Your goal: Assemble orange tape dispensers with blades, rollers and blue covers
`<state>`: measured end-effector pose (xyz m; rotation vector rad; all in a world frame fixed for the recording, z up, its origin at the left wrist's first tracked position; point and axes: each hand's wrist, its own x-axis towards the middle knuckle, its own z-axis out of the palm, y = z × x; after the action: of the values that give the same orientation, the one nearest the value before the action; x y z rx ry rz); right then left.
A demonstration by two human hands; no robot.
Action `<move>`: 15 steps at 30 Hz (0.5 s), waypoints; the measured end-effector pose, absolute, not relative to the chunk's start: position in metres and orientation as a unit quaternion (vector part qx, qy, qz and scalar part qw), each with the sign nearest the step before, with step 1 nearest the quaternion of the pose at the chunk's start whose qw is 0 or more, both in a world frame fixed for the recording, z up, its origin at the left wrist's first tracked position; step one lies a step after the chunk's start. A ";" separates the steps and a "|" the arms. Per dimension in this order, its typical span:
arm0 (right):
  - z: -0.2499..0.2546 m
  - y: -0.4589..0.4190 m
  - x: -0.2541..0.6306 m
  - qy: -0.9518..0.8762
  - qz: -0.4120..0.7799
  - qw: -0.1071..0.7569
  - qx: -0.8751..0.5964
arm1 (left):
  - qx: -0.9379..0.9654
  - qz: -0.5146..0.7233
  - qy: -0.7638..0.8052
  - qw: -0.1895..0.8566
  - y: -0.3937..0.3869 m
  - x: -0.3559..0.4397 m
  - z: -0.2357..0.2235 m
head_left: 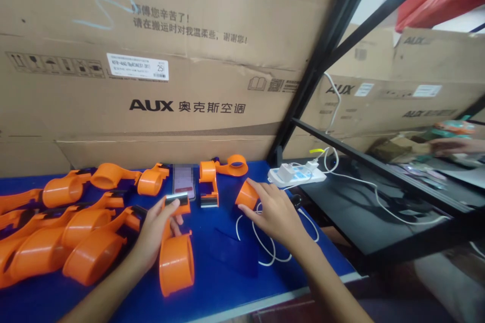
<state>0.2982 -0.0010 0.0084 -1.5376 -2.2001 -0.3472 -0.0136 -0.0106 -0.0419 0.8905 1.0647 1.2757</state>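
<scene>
My left hand (157, 227) grips an orange tape dispenser (176, 257) by its front end, thumb on the metal cutter plate; the dispenser's round drum lies toward me on the blue table (227, 272). My right hand (275, 212) reaches forward with its fingers touching a small orange roller core (245, 195) that stands on the table. Behind it stands another orange dispenser frame (210, 181).
Several assembled orange dispensers (76, 232) lie piled at the left. A phone (184, 179) leans at the back centre. A white power strip (297, 174) and white cable (265, 247) sit at the right. Large cardboard boxes (151, 60) wall the back. Another person's hand (454, 146) shows far right.
</scene>
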 end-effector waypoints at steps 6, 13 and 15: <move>0.009 0.001 0.285 -0.798 -0.138 0.227 -0.541 | 0.381 0.552 0.458 0.583 -0.010 -0.013 -0.044; 0.044 0.064 0.239 -0.840 -0.036 0.231 -0.489 | 0.387 0.552 0.459 0.579 -0.007 -0.013 -0.045; 0.049 0.088 0.226 -0.867 -0.002 0.163 -0.471 | 0.381 0.556 0.459 0.579 -0.007 -0.014 -0.043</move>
<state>0.2257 0.0877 0.0493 -1.3442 -2.4732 -0.0066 -0.0137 -0.0072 -0.0433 0.8905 1.0745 1.3002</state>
